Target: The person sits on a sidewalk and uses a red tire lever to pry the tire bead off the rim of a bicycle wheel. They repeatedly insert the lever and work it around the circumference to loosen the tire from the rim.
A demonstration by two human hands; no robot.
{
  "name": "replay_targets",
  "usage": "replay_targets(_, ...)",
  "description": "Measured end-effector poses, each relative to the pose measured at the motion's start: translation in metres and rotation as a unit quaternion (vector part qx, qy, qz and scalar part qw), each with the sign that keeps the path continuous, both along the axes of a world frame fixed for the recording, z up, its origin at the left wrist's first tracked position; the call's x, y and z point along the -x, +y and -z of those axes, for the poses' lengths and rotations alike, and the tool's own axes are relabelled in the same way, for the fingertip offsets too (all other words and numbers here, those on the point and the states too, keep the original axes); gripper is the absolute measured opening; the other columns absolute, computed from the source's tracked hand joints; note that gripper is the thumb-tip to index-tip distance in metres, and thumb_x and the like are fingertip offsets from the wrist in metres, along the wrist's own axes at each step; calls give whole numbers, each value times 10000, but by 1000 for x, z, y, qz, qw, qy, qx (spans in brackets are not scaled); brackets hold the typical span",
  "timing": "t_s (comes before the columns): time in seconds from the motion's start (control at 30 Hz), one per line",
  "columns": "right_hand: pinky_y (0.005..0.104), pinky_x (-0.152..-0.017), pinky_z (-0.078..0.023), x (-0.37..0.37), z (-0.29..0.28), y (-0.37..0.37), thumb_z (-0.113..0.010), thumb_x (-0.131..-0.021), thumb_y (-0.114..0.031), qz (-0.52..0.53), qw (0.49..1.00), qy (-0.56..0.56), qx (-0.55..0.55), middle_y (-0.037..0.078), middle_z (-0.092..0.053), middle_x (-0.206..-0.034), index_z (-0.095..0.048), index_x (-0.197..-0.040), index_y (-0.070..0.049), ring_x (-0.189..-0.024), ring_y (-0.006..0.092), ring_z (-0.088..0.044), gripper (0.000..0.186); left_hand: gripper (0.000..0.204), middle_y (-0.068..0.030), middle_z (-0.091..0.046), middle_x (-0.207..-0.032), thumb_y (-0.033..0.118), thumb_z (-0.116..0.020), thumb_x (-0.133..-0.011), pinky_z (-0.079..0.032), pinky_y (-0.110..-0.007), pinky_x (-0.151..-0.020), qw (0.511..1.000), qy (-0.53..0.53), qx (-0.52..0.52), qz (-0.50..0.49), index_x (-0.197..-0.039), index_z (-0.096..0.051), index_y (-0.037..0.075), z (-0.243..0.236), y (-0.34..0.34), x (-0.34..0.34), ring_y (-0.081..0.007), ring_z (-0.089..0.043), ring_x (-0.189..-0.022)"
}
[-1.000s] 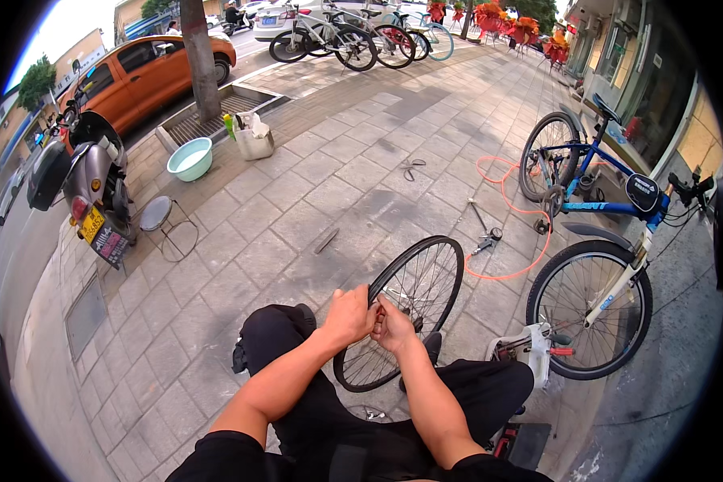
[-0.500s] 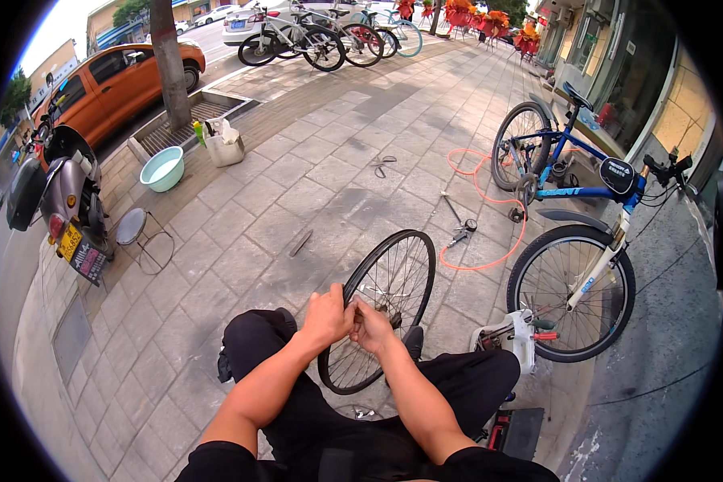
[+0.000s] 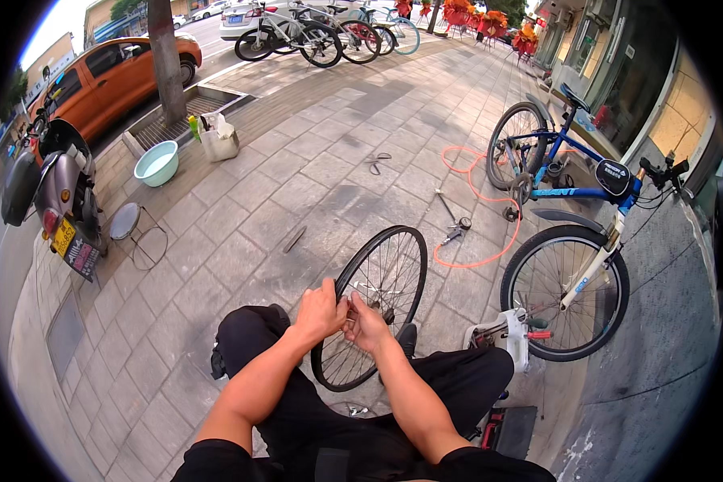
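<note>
A bicycle wheel (image 3: 422,261) with a black tyre and thin spokes stands tilted on the pavement between my legs. My left hand (image 3: 320,311) is closed over the near left side of its rim and tyre. Close beside it, on the spoke side of that rim, my right hand (image 3: 367,324) has its fingers pinched together, almost meeting the left fingertips. Whatever small thing lies between the right fingers is too hidden to name. The hub shows behind my right hand.
A blue bicycle (image 3: 574,193) leans at the right, near an orange air hose (image 3: 516,233) with a gauge (image 3: 463,223). A white tool container (image 3: 516,341) stands by my right knee. Left are a basin (image 3: 157,165), a stool (image 3: 125,221) and a scooter (image 3: 64,193). A flat bar (image 3: 295,238) lies ahead.
My view has shifted slightly. Both hands stay at the same part of the rim, with small changes in the fingers; the left fingers look a little more raised.
</note>
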State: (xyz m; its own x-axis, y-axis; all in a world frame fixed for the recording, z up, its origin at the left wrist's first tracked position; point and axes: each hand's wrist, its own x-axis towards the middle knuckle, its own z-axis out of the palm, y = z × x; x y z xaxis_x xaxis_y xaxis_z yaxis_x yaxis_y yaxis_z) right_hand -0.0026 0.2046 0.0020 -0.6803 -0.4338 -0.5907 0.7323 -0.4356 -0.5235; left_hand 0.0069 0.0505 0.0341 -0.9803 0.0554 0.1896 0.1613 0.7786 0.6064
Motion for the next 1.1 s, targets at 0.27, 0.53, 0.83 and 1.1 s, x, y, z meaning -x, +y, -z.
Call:
replay_targets(0.27,253,-421,-353,31,39,7,-639,-1008,-278,-16,999,-40,17,-37,-591,-692,-617,-908,-173,-522,73,-515,146,425,-328,-668,-871,244,-719,-922,-493,-609,-741,994,91,-37,57,-1133,-500,-53,-7,4,-4,-554,-628,-825)
replay_targets(0.53,290,-533,-486,-6,19,9,-592,-1046,-279,-12,991,103,79,13,-696,-949,-612,-1337,-121,-699,135,-645,332,390,-334,-684,-849,290,-682,-938,-505,-619,-756,995,-72,-32,-63,-1061,-505,-35,-8,7,1,-560,-653,-833)
replay_targets(0.83,286,-579,-532,-19,28,-1,-590,-1081,-235,-11,846,433,-311,57,-738,-917,-596,-1466,-91,-620,105,-660,412,515,-378,-667,-894,388,-723,-936,-513,-578,-781,993,-98,-57,-26,-1097,-488,-41,-6,-2,9,-582,-643,-916)
replay_targets(1.1,242,-478,-497,27,27,-12,-627,-1062,-298,70,952,255,-157,117,-764,-961,-720,-1244,-16,-589,115,-661,348,420,-47,-660,-1013,75,-673,-1001,-544,-292,-632,927,-211,-309,-28,-1390,-525,16,8,-17,-8,-115,-627,-795)
